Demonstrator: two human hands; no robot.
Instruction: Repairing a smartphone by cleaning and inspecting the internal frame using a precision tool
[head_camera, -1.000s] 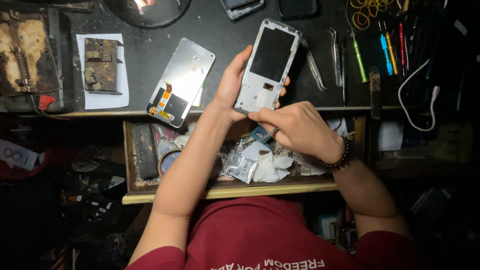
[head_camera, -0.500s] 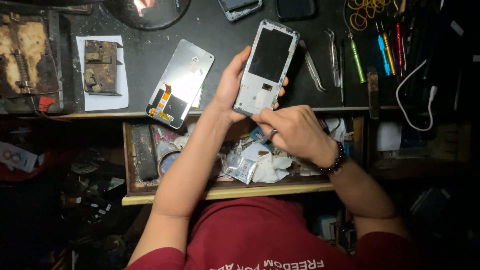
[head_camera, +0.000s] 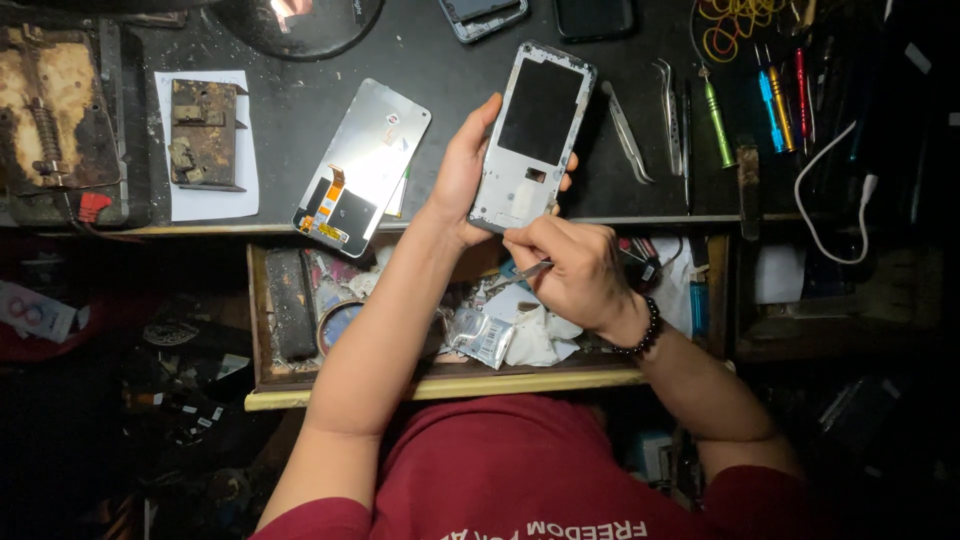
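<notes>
- My left hand (head_camera: 462, 178) grips a silver phone frame (head_camera: 533, 135) by its long edge, thumb on the near side and fingers wrapped behind, holding it tilted above the front edge of the dark tabletop (head_camera: 450, 70).
- My right hand (head_camera: 572, 272) sits just below the frame's lower end, fingers pinched around thin metal tweezers (head_camera: 528, 270); I can see the shaft running out to the left of the knuckles, but I cannot tell where the tip at the frame touches.
- A dark bead bracelet (head_camera: 643, 328) circles my right wrist.
- Just left of my left hand, a detached screen panel (head_camera: 362, 166) lies face down on the tabletop, with an orange flex cable showing at its lower end.
- Further left of that, a rusty metal block (head_camera: 204, 134) rests on a white sheet of paper (head_camera: 205, 198).
- To the right of the frame, close by, lie more tweezers (head_camera: 628, 134); beyond them a row of screwdrivers with green, blue, orange and red handles (head_camera: 770, 105).
- A white cable (head_camera: 822, 205) curls well to the right of my right hand.
- Under both my hands an open wooden drawer (head_camera: 440, 385) holds clear plastic bags (head_camera: 482, 335), white scraps and a round tin (head_camera: 338, 322).
- Above the frame, at the far edge, another phone (head_camera: 483, 15) lies flat.
</notes>
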